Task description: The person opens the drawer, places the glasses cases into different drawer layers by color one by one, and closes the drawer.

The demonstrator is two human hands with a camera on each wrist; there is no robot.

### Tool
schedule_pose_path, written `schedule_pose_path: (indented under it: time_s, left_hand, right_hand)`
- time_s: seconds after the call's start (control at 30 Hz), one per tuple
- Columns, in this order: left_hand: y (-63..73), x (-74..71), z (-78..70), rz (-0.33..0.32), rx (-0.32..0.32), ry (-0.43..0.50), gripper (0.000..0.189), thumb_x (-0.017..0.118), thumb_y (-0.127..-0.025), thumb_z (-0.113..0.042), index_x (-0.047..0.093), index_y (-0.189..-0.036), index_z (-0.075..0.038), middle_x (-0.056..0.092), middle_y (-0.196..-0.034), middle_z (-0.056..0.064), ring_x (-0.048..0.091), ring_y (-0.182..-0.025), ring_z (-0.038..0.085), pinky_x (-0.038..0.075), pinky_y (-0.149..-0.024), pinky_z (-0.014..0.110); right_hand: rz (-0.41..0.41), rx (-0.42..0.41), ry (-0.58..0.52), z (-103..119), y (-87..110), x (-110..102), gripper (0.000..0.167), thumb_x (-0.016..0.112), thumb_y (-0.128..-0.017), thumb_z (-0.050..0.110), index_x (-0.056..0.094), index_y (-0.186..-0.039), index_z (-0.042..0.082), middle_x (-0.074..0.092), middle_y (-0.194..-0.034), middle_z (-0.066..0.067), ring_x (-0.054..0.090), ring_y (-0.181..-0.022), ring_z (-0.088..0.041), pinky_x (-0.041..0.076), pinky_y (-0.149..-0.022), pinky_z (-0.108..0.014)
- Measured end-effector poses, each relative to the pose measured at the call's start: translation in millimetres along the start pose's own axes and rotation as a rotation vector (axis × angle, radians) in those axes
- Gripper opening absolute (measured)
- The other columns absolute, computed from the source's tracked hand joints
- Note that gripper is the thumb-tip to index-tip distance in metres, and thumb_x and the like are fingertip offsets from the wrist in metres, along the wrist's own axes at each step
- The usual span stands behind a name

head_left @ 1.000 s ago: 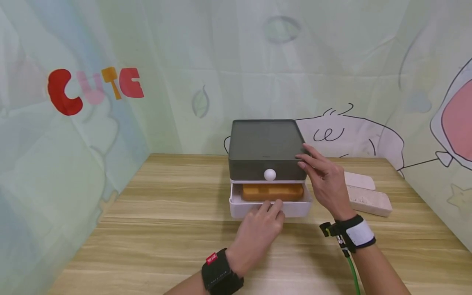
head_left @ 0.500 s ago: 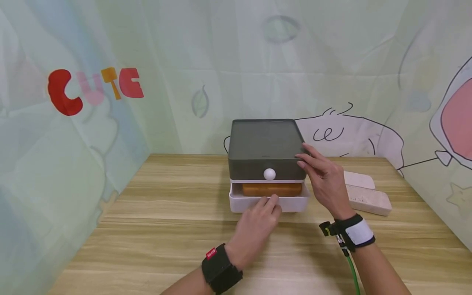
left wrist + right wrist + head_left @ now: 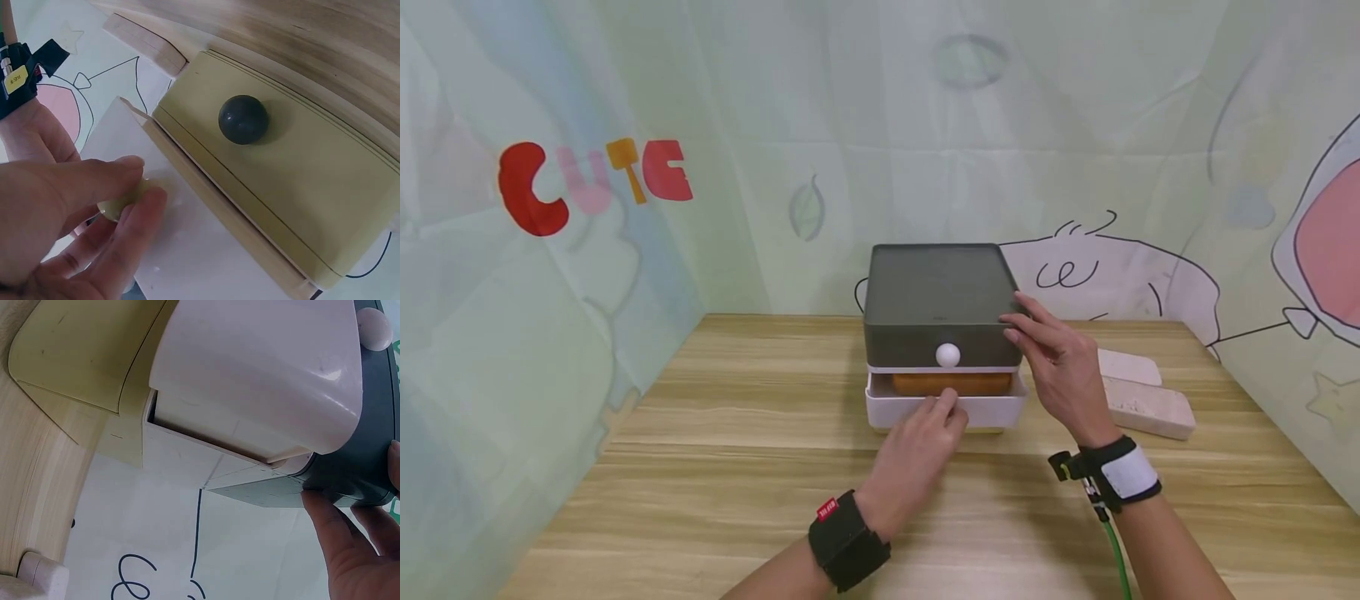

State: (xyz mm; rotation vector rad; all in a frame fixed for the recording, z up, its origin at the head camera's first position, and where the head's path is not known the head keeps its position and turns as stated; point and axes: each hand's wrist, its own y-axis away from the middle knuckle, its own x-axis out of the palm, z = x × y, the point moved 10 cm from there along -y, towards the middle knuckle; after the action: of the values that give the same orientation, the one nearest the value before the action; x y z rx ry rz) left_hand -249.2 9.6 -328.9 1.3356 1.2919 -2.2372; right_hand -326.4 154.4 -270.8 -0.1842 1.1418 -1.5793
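Note:
A drawer box of stacked tiers stands on the table, its dark grey top tier [image 3: 943,283] bearing a white knob [image 3: 948,355]. Below it, a white drawer [image 3: 1000,412] is pulled partly out, with an orange-brown block [image 3: 977,383] lying inside. My left hand [image 3: 917,450] pinches the drawer's yellowish knob [image 3: 115,206] between thumb and fingers; in the head view that hand hides the knob. My right hand [image 3: 1063,367] rests extended fingers against the right side and front corner of the grey tier. At the bottom, a yellow tier [image 3: 294,169] carries a dark knob [image 3: 244,119].
Two pale bar-shaped pieces, the nearer one [image 3: 1150,408] and the farther one [image 3: 1129,367], lie on the wooden table [image 3: 737,417] right of the box. A printed cloth [image 3: 760,167] stands behind and at both sides. A green cable [image 3: 1116,546] runs from the right wrist.
The white drawer has slid inward, so less of the orange-brown block shows. My left hand has moved slightly away from me with it. The right hand has stayed in place.

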Motion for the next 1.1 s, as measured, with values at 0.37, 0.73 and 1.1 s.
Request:
schedule_pose_path:
  time_s: [0.37, 0.73, 1.1]
  left_hand:
    - [-0.1, 2.4, 6.8, -0.018, -0.040, 0.061, 0.032, 0.075, -0.082, 0.008, 0.069, -0.111, -0.005, 0.058, -0.109, 0.005, 0.064, -0.081, 0.013, 0.058, -0.069, 0.024]
    - [1.6, 3.7, 17.3, -0.059, -0.111, 0.140, 0.021, 0.073, -0.088, 0.002, 0.067, -0.107, -0.005, 0.056, -0.101, 0.006, 0.062, -0.071, 0.014, 0.056, -0.061, 0.025]
    - [1.9, 8.1, 22.4, -0.057, -0.152, 0.180, 0.024, 0.080, -0.086, -0.016, 0.066, -0.102, -0.006, 0.057, -0.097, 0.006, 0.066, -0.074, 0.015, 0.058, -0.064, 0.026]
  right_hand:
    - [0.000, 0.003, 0.007, 0, 0.7, -1, 0.025, 0.067, -0.096, 0.007, 0.076, -0.119, 0.007, 0.059, -0.146, -0.012, 0.067, -0.121, -0.037, 0.041, -0.088, 0.001]
    - [0.002, 0.001, -0.003, 0, 0.4, 0, 0.025, 0.067, -0.096, 0.007, 0.076, -0.120, 0.007, 0.060, -0.146, -0.011, 0.067, -0.121, -0.037, 0.041, -0.088, 0.001]
    - [0.000, 0.003, 0.010, -1, 1.2, 0, 0.025, 0.067, -0.096, 0.008, 0.076, -0.120, 0.007, 0.059, -0.146, -0.011, 0.068, -0.119, -0.037, 0.041, -0.088, 0.001]
